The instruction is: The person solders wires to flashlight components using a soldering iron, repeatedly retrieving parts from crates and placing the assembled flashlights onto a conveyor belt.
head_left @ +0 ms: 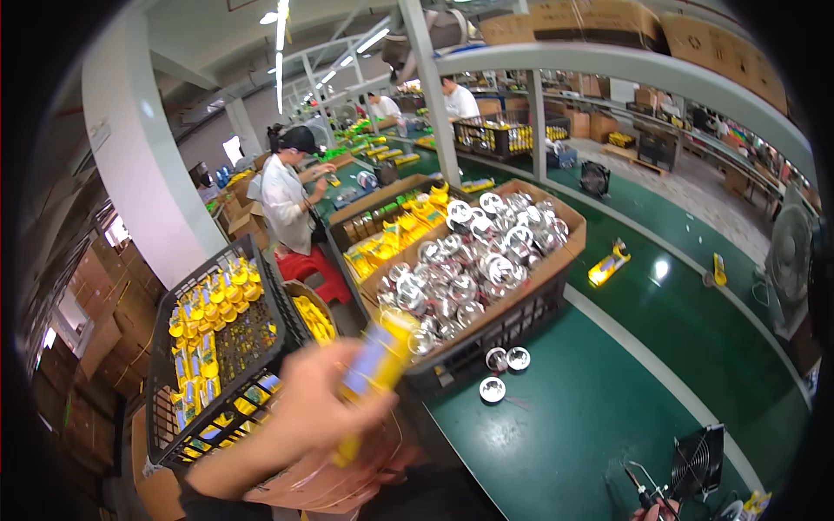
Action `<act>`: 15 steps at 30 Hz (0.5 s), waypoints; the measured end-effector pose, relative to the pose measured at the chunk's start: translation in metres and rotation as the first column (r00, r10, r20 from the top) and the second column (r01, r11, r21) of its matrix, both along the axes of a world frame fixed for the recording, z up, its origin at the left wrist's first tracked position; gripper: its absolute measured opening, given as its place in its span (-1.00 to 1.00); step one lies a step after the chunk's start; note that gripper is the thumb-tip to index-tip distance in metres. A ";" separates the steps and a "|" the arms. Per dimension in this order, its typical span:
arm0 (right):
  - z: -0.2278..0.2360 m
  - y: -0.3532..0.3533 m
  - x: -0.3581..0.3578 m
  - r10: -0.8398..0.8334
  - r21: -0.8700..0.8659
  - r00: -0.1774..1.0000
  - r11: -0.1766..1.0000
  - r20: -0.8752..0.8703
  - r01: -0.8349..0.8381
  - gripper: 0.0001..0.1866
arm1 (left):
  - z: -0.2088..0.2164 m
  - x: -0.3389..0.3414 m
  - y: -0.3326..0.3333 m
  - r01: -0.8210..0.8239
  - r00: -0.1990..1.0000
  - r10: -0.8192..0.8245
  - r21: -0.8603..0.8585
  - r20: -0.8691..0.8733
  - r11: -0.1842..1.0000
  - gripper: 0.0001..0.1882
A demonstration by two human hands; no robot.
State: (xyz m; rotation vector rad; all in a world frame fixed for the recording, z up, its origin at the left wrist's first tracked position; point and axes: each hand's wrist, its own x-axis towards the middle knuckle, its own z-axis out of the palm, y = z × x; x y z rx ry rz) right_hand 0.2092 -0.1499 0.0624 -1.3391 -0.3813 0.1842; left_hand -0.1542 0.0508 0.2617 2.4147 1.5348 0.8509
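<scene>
My left hand (317,395) is closed around a yellow housing with a blue-violet block (375,354) on it. Motion blurs both. They are above the gap between a black crate and the green bench. At the lower right edge, my right hand (658,511) shows only in part, its fingers around the dark handle of a soldering iron (641,488) whose metal tip points up and left. Three round silver reflector cups (493,390) lie on the bench, one with thin wires. Beyond them, a cardboard-lined crate is heaped with more silver reflectors (473,273).
A black crate (287,334) of yellow housings stands at left. A small black fan (698,460) is near my right hand. Yellow pieces (609,264) lie on the green conveyor (660,304). A person in white (291,200) works beyond, beside a red stool (317,278).
</scene>
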 end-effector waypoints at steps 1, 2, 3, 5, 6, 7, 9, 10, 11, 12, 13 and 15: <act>0.001 -0.001 0.001 -0.010 -0.020 1.000 1.000 -0.003 0.010 -0.83 | -0.022 0.026 -0.012 0.092 0.996 -0.090 -0.063 0.021 0.994 -0.54; 0.002 -0.002 0.000 -0.029 0.046 0.999 0.999 0.043 0.027 -0.81 | -0.047 0.052 -0.017 0.205 0.978 -0.207 -0.210 0.015 0.956 -0.48; 0.003 -0.003 0.000 -0.048 0.115 0.995 0.993 0.091 0.037 -0.79 | -0.073 0.080 -0.020 0.241 0.959 -0.270 -0.252 -0.088 0.937 -0.46; 0.005 -0.004 -0.001 -0.057 0.122 0.993 0.992 0.106 0.044 -0.80 | -0.122 0.132 -0.022 0.370 0.925 -0.379 -0.320 0.038 0.872 -0.50; 0.007 -0.005 0.001 -0.059 0.147 0.990 0.988 0.127 0.040 -0.80 | -0.142 0.154 -0.022 0.408 0.901 -0.434 -0.403 0.030 0.819 -0.51; 0.008 -0.006 0.000 -0.099 0.124 0.982 0.989 0.158 0.080 -0.81 | -0.158 0.173 -0.021 0.429 0.895 -0.444 -0.385 0.055 0.817 -0.51; 0.009 -0.007 0.001 -0.112 0.114 0.975 0.989 0.193 0.091 -0.81 | -0.181 0.198 -0.021 0.452 0.877 -0.478 -0.431 0.052 0.781 -0.50; 0.009 -0.007 0.001 -0.109 0.107 0.970 0.990 0.218 0.087 -0.81 | -0.187 0.206 -0.021 0.461 0.875 -0.480 -0.397 0.055 0.794 -0.49; 0.009 -0.007 0.003 -0.099 0.093 0.953 0.993 0.287 0.075 -0.81 | -0.191 0.210 -0.021 0.476 0.866 -0.497 -0.390 0.053 0.788 -0.47; 0.008 -0.007 0.002 -0.116 0.091 0.951 0.991 0.288 0.093 -0.81 | -0.193 0.208 -0.016 0.483 0.865 -0.498 -0.364 0.060 0.796 -0.47; 0.006 -0.006 0.002 -0.104 0.067 0.944 0.994 0.313 0.087 -0.82 | -0.193 0.203 -0.006 0.507 0.860 -0.496 -0.305 0.117 0.806 -0.51; 0.003 -0.006 0.002 -0.102 -0.011 0.939 0.994 0.329 0.112 -0.84 | -0.192 0.186 0.025 0.487 0.873 -0.478 -0.114 0.096 0.866 -0.59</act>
